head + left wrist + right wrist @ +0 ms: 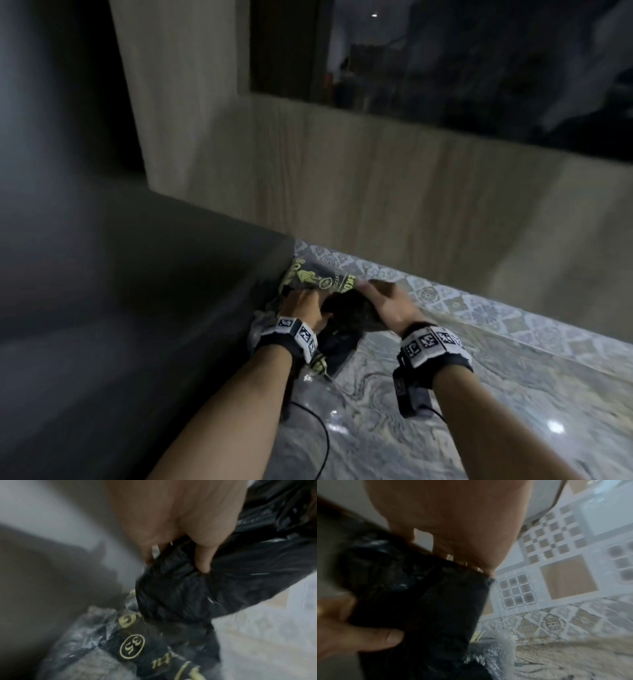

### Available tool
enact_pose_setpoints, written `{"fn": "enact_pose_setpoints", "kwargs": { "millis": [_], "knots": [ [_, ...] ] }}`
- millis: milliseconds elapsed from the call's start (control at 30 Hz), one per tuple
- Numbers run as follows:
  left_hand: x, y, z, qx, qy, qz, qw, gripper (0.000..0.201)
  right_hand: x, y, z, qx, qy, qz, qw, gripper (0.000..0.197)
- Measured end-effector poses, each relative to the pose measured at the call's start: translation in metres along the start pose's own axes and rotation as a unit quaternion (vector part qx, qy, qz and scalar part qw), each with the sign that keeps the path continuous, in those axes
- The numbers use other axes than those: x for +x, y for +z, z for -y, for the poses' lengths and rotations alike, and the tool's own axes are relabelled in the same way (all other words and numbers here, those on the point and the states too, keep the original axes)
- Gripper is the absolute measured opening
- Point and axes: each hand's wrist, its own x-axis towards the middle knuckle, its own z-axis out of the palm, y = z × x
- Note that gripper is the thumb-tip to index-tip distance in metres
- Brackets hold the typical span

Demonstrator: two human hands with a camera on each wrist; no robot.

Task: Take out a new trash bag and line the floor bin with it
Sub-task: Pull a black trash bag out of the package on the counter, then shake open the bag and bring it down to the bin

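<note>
Wood-grain wall panelling (342, 178) rises behind a marbled floor (479, 411) edged with a strip of patterned tiles (455, 301); a tall dark cabinet (102, 274) fills the left side. Against the foot of that cabinet lies a clear plastic packet (318, 281) printed in yellow-gold — the left wrist view shows a circled "35" on it. A crumpled black trash bag (346, 308) sticks partly out of the packet, just above the floor. The left hand (305, 306) grips the bag near the packet's mouth, its fingers (203, 559) curled into the black plastic. The right hand (387, 303) holds the bag's other end — thumb (373, 638) pressing from one side, fingers wrapped over the top.
</note>
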Motion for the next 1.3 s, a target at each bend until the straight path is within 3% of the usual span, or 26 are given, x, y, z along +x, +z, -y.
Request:
{"fn": "enact_pose_setpoints", "kwargs": {
  "millis": [67, 167, 267, 400, 566, 633, 700, 766, 866, 899, 999, 1066, 1166, 1233, 1299],
  "knots": [
    [-0.024, -0.022, -0.015, -0.032, -0.063, 0.025, 0.997, 0.036, -0.032, -0.017, 0.011, 0.117, 0.028, -0.069, 0.99, 0.041],
    [-0.069, -0.064, -0.032, -0.17, -0.121, 0.035, 0.977, 0.044, -0.078, -0.029, 0.014, 0.259, 0.045, -0.146, 0.954, 0.035],
    [-0.125, -0.105, -0.042, -0.261, -0.151, 0.047, 0.952, 0.047, -0.135, -0.024, 0.032, 0.303, 0.068, -0.091, 0.946, 0.033],
    [-0.202, -0.155, -0.054, -0.319, -0.219, 0.085, 0.918, 0.046, -0.208, -0.004, 0.087, 0.28, 0.022, 0.039, 0.959, 0.025],
    [-0.271, -0.208, -0.056, -0.329, -0.268, 0.105, 0.899, 0.06, -0.256, 0.016, 0.138, 0.261, -0.015, 0.037, 0.964, 0.024],
    [-0.291, -0.221, -0.058, -0.302, -0.271, 0.057, 0.912, 0.064, -0.269, 0.014, 0.153, 0.18, -0.048, -0.004, 0.983, 0.021],
    [-0.304, -0.228, -0.061, -0.261, -0.268, -0.039, 0.926, 0.075, -0.276, 0.016, 0.166, 0.076, -0.068, -0.058, 0.993, 0.02],
    [-0.313, -0.235, -0.073, -0.286, -0.246, -0.083, 0.922, 0.079, -0.279, 0.019, 0.179, 0.041, -0.109, -0.073, 0.991, 0.021],
    [-0.319, -0.245, -0.1, -0.388, -0.229, -0.048, 0.892, 0.063, -0.293, 0.025, 0.204, 0.049, -0.207, 0.045, 0.976, 0.022],
    [-0.32, -0.249, -0.107, -0.415, -0.232, -0.062, 0.878, 0.055, -0.297, 0.024, 0.21, 0.061, -0.223, 0.087, 0.969, 0.024],
    [-0.323, -0.259, -0.107, -0.417, -0.254, -0.146, 0.861, 0.046, -0.295, 0.01, 0.21, 0.177, -0.186, 0.164, 0.952, 0.027],
    [-0.329, -0.265, -0.103, -0.381, -0.293, -0.168, 0.86, 0.052, -0.285, -0.005, 0.201, 0.187, -0.17, 0.091, 0.963, 0.026],
    [-0.34, -0.273, -0.096, -0.373, -0.312, -0.162, 0.859, 0.066, -0.271, -0.028, 0.185, 0.044, -0.16, -0.07, 0.984, 0.028],
    [-0.337, -0.272, -0.072, -0.363, -0.315, -0.148, 0.864, 0.089, -0.272, -0.04, 0.176, -0.031, -0.144, -0.116, 0.982, 0.029],
    [-0.33, -0.267, -0.032, -0.349, -0.326, -0.145, 0.867, 0.09, -0.276, -0.048, 0.166, -0.06, -0.13, -0.122, 0.982, 0.023]
  ]
}}
